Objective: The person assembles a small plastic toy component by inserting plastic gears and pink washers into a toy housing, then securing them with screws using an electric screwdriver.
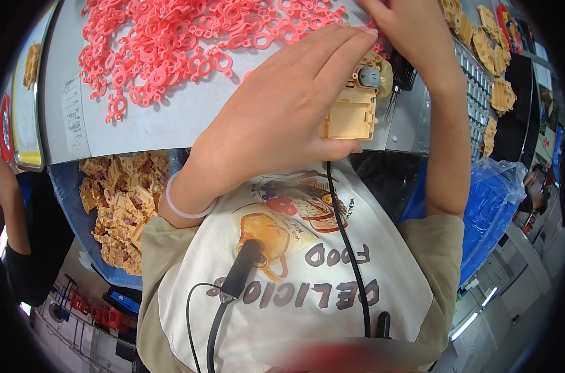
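Note:
My left hand (288,93) is closed around a cream plastic housing (351,121) at the table's front edge, thumb along its near side and fingers over its far end. A small grey part (369,77) sits in the housing's upper section; the open box-like section faces up. My right hand (400,18) is beyond it at the top edge, bent inward, its fingers largely cut off, so what it holds does not show. Right beside the housing is a black tool-like piece with a thin metal tip (394,93).
Pink ring-shaped plastic parts (164,50) are heaped on the grey table (170,130). Below left, a blue-lined bin (124,211) holds many cream parts. At right are a metal rack (472,87), more cream pieces (501,96) and blue plastic sheeting (490,205). Another person's arm (9,199) shows far left.

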`<action>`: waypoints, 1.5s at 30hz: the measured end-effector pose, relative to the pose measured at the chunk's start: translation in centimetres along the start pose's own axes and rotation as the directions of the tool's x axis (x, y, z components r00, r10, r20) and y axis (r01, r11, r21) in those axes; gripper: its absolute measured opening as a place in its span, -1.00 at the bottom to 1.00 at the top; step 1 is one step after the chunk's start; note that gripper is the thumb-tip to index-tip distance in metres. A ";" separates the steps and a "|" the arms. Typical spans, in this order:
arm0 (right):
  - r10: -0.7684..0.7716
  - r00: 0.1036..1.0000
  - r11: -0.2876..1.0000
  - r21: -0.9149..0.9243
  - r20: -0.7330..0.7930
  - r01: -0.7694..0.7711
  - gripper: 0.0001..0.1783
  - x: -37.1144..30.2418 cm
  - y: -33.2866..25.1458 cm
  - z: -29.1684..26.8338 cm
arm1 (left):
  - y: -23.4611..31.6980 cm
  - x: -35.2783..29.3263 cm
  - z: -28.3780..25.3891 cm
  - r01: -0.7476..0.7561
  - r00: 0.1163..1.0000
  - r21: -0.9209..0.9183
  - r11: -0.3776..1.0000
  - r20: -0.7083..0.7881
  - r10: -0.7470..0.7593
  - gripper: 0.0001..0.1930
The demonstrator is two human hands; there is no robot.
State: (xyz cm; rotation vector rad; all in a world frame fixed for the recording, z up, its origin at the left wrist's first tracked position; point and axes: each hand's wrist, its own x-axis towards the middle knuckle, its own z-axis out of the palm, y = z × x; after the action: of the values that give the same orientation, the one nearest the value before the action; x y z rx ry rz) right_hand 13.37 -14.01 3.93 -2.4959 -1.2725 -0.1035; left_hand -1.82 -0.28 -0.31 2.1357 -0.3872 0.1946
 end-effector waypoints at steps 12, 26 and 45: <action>0.279 0.947 0.711 0.628 0.162 -0.317 -0.65 -5.8 -0.2 -4.5 | -0.1 -0.1 0.2 -0.010 0.999 -0.034 0.999 -0.031 0.009 0.00; 0.381 0.915 0.407 0.865 0.131 -0.294 -0.82 -9.3 -2.8 -0.3 | -0.2 -0.2 0.3 0.007 0.999 -0.116 0.993 -0.049 -0.013 -0.20; -0.133 0.950 0.984 0.076 -0.282 0.160 -0.74 -9.4 -2.1 1.0 | 0.0 0.3 0.3 -0.006 1.000 -0.257 0.966 -0.019 0.002 -0.23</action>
State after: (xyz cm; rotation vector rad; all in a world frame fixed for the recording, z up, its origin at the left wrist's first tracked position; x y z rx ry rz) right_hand 5.99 -19.86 1.52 -2.2092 -1.3076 -0.4010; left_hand -1.53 -0.60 -0.43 1.8767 -0.3842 0.1574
